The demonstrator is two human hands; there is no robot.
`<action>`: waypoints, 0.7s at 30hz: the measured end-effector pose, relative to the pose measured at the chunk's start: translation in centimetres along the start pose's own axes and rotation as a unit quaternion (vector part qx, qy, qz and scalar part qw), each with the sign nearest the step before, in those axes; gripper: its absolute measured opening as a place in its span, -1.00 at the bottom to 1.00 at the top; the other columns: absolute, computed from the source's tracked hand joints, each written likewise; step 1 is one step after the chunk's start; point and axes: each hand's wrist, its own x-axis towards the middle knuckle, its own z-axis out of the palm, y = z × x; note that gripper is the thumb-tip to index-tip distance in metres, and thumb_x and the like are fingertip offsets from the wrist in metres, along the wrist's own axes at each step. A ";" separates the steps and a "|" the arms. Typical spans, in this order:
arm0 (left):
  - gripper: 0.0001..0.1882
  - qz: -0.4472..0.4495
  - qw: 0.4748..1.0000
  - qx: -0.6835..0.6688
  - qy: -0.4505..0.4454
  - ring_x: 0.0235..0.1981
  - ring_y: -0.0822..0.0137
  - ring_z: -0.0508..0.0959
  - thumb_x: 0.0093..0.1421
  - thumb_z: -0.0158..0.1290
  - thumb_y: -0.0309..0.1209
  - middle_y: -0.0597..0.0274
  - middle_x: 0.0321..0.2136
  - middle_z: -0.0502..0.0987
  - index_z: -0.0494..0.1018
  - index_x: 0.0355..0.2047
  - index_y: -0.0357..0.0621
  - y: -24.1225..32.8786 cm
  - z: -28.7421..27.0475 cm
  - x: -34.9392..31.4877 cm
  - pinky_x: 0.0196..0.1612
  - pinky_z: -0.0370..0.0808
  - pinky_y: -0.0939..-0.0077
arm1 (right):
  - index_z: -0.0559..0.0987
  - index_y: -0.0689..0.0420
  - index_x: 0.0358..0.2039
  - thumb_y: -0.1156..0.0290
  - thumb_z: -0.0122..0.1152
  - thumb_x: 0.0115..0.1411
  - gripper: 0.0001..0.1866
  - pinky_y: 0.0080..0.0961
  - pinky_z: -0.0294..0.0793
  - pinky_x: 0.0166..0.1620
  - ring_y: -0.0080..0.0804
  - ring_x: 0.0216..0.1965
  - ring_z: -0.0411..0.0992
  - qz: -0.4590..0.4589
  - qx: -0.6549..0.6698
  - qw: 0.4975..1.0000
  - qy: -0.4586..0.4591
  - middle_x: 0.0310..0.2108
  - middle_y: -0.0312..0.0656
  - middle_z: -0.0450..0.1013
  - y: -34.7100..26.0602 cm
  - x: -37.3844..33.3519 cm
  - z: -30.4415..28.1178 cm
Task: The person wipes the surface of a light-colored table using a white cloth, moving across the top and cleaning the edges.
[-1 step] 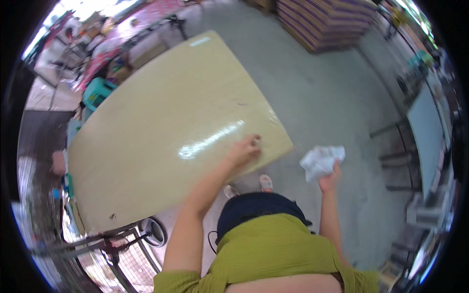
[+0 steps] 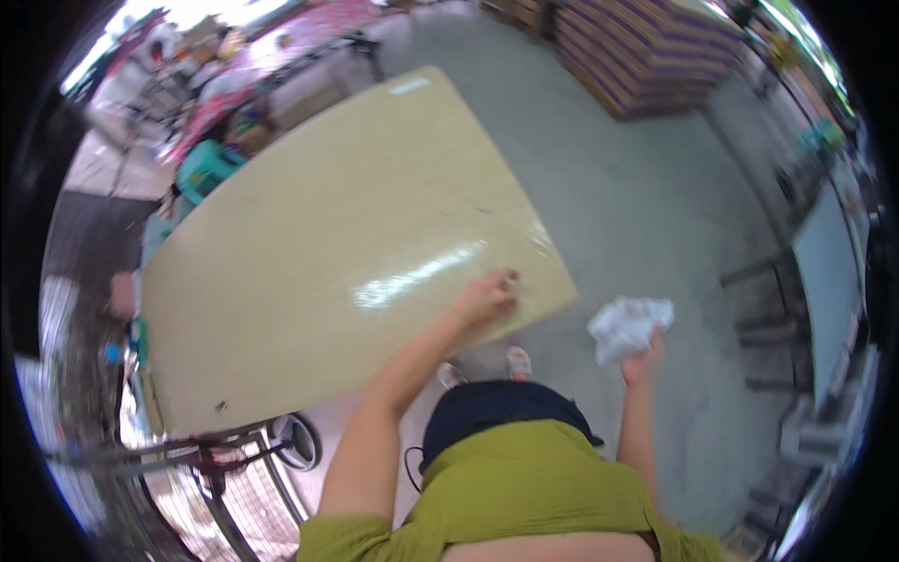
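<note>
My left hand (image 2: 485,298) is over the pale wood-coloured tabletop (image 2: 309,215), near its right corner. Its fingers are curled together, and a small pale and dark spot shows at the fingertips, too blurred to name. Out past the table's right edge, above the grey floor, my right hand (image 2: 642,363) grips a crumpled white plastic bag (image 2: 626,330) by its lower right side. The bag's contents, if any, do not show. A shiny light reflection runs across the tabletop beside my left hand.
A striped stack of boards or cartons (image 2: 646,56) stands at the far right. A teal plastic stool (image 2: 206,170) is by the table's left edge. Along the right side is a light table (image 2: 829,281) with dark legs. A round-based metal stand (image 2: 296,442) sits at the lower left.
The whole view has shifted slightly, so everything appears a little lower and further right. Both hands keep about the same place relative to the table.
</note>
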 end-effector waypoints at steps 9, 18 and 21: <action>-0.83 0.100 0.978 0.129 -0.128 -0.06 0.10 0.46 0.06 0.06 -0.33 0.11 -0.10 0.41 0.54 -0.43 -0.15 -0.1 0.6 1.8 -0.07 0.52 0.21 | 0.24 0.11 0.28 0.01 -0.09 0.37 -0.41 0.03 0.14 0.31 -0.04 0.27 0.21 0.010 0.069 0.995 0.070 0.25 -0.11 0.27 1.2 -1.5 3.2; -0.78 0.080 0.974 0.099 -0.185 -0.05 0.13 0.42 0.06 0.09 -0.24 0.14 -0.18 0.43 0.54 -0.37 -0.11 -0.3 0.6 0.8 0.01 0.43 0.24 | 0.26 0.13 0.26 0.07 -0.07 0.37 -0.44 -0.01 0.09 0.34 -0.07 0.26 0.21 -0.016 0.032 0.999 0.019 0.24 -0.10 0.27 -0.7 -0.8 0.7; -0.83 0.057 0.982 0.058 -0.173 -0.03 0.07 0.40 0.08 0.09 -0.34 0.08 -0.14 0.41 0.48 -0.34 -0.14 -0.8 -0.8 -2.7 0.03 0.41 0.22 | 0.27 0.13 0.25 0.07 -0.06 0.37 -0.44 -0.02 0.12 0.33 -0.07 0.25 0.22 -0.038 0.028 0.999 0.006 0.22 -0.10 0.29 -0.5 -1.2 1.3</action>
